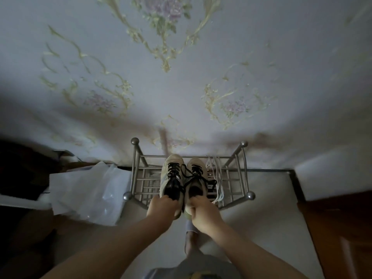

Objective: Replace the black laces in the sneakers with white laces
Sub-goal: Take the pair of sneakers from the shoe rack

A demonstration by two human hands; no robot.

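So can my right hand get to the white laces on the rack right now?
Probably not yet: the right hand grips a sneaker. The white laces hang uncovered just right of it, so they look reachable once it lets go.

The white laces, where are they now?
In the head view, the white laces lie on the metal rack, on its right side, just right of the sneakers that both hands grip.

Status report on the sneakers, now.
Left hand grips left sneaker heel; right hand grips right sneaker heel. Both on metal rack, black laces still in. White laces beside them on rack. Nothing blocking.
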